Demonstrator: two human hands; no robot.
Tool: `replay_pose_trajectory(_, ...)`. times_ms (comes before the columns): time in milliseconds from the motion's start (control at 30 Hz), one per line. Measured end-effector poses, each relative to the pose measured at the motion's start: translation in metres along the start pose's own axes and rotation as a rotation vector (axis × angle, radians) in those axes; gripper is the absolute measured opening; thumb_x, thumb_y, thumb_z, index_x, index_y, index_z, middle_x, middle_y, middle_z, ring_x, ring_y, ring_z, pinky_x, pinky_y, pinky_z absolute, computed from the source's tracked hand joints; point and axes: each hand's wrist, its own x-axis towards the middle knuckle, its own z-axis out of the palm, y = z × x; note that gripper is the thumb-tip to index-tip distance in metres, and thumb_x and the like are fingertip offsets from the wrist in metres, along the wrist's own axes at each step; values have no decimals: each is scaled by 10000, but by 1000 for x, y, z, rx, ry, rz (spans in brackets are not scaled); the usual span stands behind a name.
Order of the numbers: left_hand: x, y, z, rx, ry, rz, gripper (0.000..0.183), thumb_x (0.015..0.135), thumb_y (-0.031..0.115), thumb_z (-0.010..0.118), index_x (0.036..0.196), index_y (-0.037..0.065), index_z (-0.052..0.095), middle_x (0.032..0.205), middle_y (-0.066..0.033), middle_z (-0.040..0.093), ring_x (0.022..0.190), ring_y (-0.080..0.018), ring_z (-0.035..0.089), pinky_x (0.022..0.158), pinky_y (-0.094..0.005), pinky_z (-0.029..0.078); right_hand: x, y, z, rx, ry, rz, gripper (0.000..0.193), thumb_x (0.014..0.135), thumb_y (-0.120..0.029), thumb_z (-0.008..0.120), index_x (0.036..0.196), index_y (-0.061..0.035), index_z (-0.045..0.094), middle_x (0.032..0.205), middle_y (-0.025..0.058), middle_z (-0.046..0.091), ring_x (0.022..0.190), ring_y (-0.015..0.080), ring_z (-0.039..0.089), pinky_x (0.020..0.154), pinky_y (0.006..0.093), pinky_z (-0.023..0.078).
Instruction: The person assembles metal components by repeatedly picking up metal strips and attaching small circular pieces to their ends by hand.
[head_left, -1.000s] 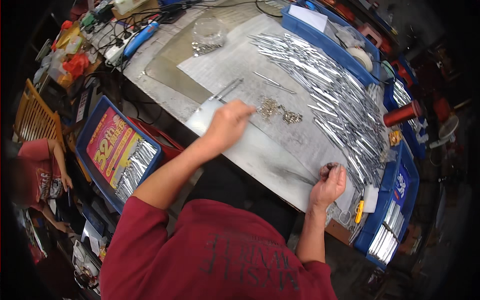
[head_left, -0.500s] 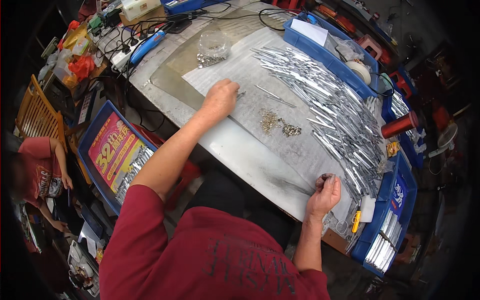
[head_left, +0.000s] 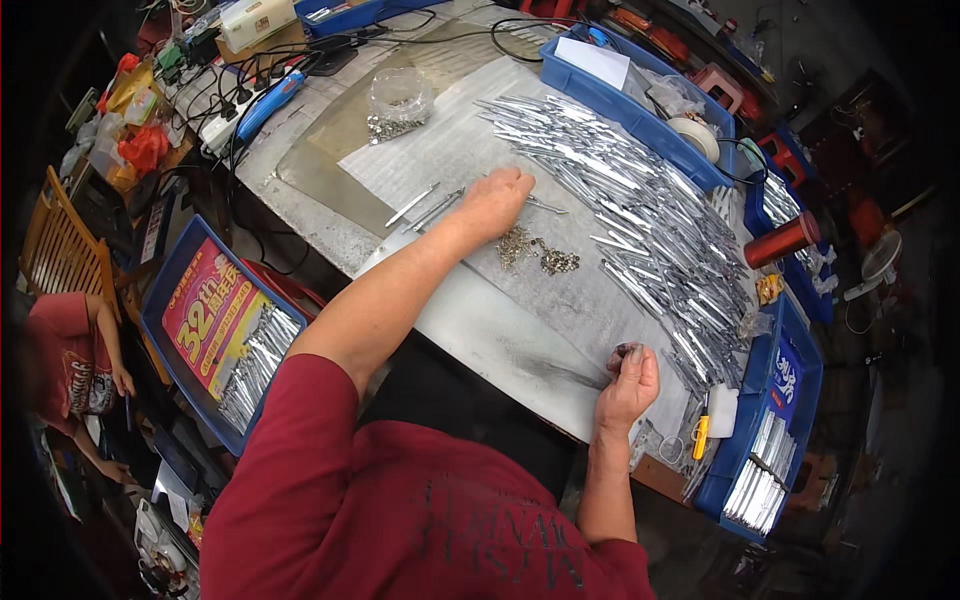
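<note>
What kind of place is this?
Likely a small workshop or hand-assembly bench: a worktable carries a big heap of slim silvery metal pieces and small piles of tiny metal parts, with a blue bin of similar slim pieces alongside.

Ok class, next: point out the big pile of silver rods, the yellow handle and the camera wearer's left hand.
Pile of silver rods [head_left: 640, 210], head view: middle of the pile.
Yellow handle [head_left: 700, 438], head view: mid-handle.
Left hand [head_left: 497, 204], head view: back of the hand.
</note>
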Motion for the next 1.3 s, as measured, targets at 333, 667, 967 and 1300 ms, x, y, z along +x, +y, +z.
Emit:
replay_pose_trajectory(333,-20,12,-20,-64,46,47,32,743,18,495,773,8,490,783,-162,501,789,-340,497,665,-400,405,-1,-5,3,-22,9,13,199,872,-181,465,776,-18,526,674,4,488,595,62,419,547,189,338)
replay_pose_trajectory(667,-110,95,-56,-616,-98,-87,79,777,55,528,828,0,505,733,-149,525,695,-304,533,615,-345,423,-5,-10,14,102,-145,84,153,839,-111,528,936,6,519,779,20,526,656,65,463,617,192,393)
replay_pose_trajectory(967,-131,111,-45,-774,-121,-82,135,788,51,539,910,-8,529,788,-141,571,718,-278,567,634,-325,448,-14,-16,31,157,-285,166,170,810,-67,572,952,9,518,814,14,531,672,49,463,611,173,393)
replay_pose_trajectory(1300,-125,79,-44,-786,181,-217,112,825,56,523,906,-17,550,714,-31,554,638,-84,502,575,-223,424,32,-10,54,-268,-461,-32,155,820,-94,527,918,21,563,732,61,567,649,105,512,596,223,405)
